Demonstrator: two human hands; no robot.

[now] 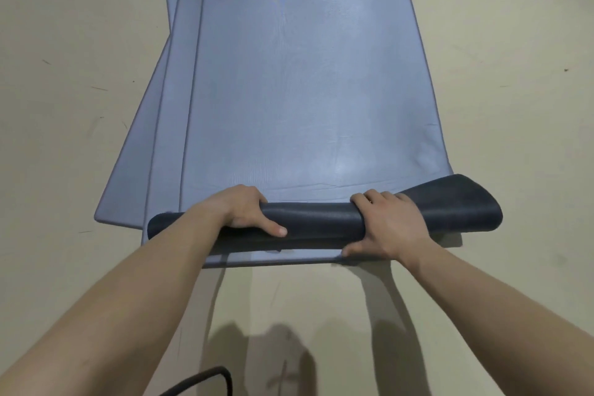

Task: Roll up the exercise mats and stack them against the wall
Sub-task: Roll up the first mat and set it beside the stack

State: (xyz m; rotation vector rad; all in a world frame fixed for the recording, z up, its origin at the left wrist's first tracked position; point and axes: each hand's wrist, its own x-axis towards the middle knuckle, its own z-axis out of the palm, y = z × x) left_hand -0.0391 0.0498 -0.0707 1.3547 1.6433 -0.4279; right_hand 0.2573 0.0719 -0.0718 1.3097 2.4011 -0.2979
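Observation:
Three blue-grey exercise mats lie stacked flat on the floor, fanned out to the left. The top mat has its near end turned over into a short roll that shows a dark underside. My left hand grips the roll left of its middle, fingers curled over the top and thumb on the near side. My right hand grips it right of the middle, thumb down by the mat's near edge. The roll's right end flares loose. The second mat and the bottom mat show only as strips on the left.
A beige floor surrounds the mats on both sides and in front. A black cable loop lies on the floor near the bottom edge, close to my left forearm. No wall is in view.

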